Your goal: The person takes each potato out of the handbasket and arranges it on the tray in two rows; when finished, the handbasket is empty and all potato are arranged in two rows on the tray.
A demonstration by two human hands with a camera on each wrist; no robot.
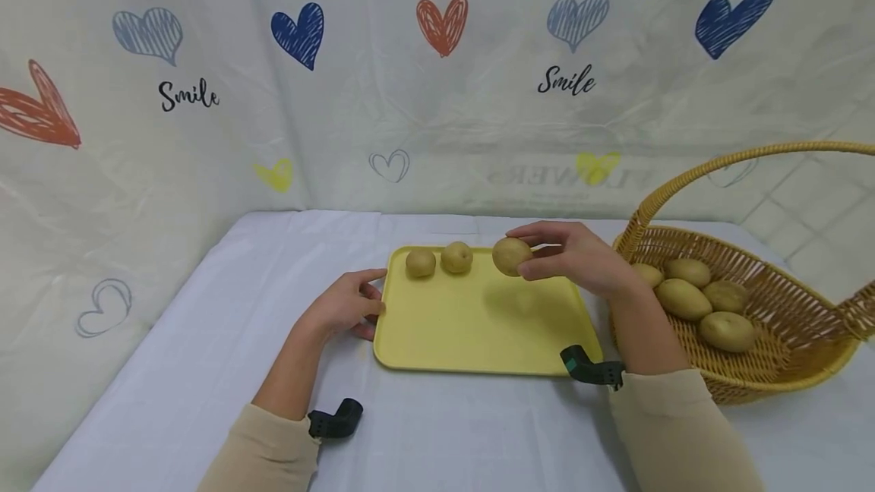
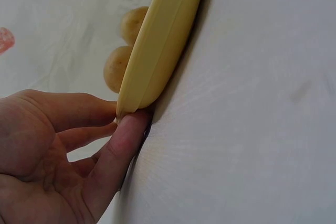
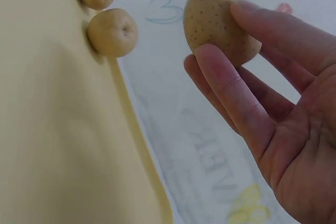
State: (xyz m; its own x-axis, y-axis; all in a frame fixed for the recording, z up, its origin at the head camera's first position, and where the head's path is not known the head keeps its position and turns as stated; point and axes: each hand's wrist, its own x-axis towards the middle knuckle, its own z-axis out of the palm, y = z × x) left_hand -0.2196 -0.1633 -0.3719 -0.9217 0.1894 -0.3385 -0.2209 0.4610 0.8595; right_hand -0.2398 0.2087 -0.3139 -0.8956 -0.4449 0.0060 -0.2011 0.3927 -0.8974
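A round, speckled potato (image 3: 212, 24) is pinched between the thumb and fingers of my right hand (image 1: 581, 260), held above the back right part of a yellow tray (image 1: 472, 332). Two more potatoes lie side by side along the tray's back edge, one on the left (image 1: 420, 263) and one on the right (image 1: 456, 257). My left hand (image 1: 345, 302) rests at the tray's left side, its extended fingers and thumb touching the edge. In the left wrist view, the thumb (image 2: 126, 135) presses low against the tray's wall while a fingertip meets the rim.
On the right stands a wicker basket (image 1: 807, 370) with a tall arched handle, with several potatoes (image 1: 683, 299) inside. My right forearm crosses its left rim. A white cloth (image 1: 437, 431) covers the table, and a printed curtain (image 1: 383, 112) hangs behind it.
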